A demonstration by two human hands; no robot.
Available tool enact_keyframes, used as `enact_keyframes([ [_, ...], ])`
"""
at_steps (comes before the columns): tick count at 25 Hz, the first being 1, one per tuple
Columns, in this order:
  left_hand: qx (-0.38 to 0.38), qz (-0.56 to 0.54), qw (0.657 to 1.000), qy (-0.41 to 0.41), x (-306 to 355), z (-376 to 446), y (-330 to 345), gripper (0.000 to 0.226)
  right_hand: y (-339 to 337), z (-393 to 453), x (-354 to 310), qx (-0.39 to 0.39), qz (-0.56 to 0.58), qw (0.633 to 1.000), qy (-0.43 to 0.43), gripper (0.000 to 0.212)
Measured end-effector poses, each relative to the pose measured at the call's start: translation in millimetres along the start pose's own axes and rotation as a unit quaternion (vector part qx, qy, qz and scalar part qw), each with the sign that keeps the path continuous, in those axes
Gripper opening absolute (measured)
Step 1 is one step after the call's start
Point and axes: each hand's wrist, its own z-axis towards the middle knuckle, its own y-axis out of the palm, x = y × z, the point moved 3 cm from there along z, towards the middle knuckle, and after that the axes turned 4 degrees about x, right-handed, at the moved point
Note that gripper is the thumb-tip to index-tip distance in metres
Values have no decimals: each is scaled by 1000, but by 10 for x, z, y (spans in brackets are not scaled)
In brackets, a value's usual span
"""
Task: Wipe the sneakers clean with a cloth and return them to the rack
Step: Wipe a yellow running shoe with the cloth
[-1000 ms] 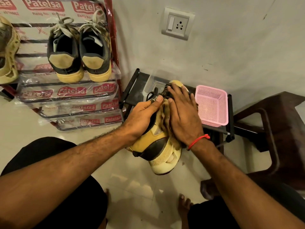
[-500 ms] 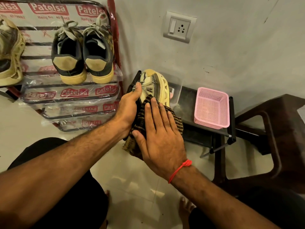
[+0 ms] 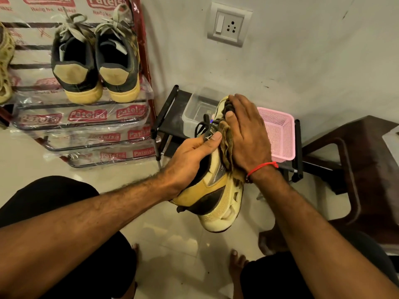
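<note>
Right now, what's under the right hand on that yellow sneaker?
A brownish cloth lies under the right hand, pressed against the yellow sneaker, which the left hand grips. The sneaker's surface beneath the cloth is covered, so it cannot be seen.

1. The rack [image 3: 138, 124] fills the upper left of the frame, against the wall.
2. A pair of sneakers [image 3: 95, 65] stands on its top shelf, heels toward the camera; another shoe [image 3: 5, 67] sits at the far left edge.
3. The held sneaker [image 3: 216, 190] is at frame centre, above the floor [image 3: 179, 240], between the left hand [image 3: 190, 160] and the right hand [image 3: 246, 134].
4. The cloth [image 3: 227, 145] lies between the right hand and the sneaker.
5. Behind them is a low stand [image 3: 170, 113] carrying a clear box [image 3: 194, 111], with a basket [image 3: 280, 134] to its right.
6. A wall socket [image 3: 228, 24] is at upper centre.
</note>
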Motion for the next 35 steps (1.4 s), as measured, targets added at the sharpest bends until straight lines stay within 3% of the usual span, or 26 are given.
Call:
enact_keyframes([
  [7, -79, 93, 992, 16, -14, -56, 32, 31, -210, 133, 313, -26, 52, 990, 127, 53],
  [13, 12, 12, 999, -42, -7, -61, -115, 36, 73, -108, 32, -127, -60, 989, 48, 65],
  [17, 54, -42, 997, -43, 53, -3, -199, 38, 160, -316, -273, -95, -39, 995, -10, 73],
  [21, 69, -36, 996, -52, 112, 43, -297, 47, 221, -449, -473, -75, 28, 997, -3, 72],
  [29, 158, -81, 984, -16, 267, 248, -552, 54, 372, -920, -861, -108, -151, 977, -106, 77],
  [35, 114, -47, 992, -17, 251, 189, -465, 52, 393, -760, -719, -70, -109, 988, -78, 75],
])
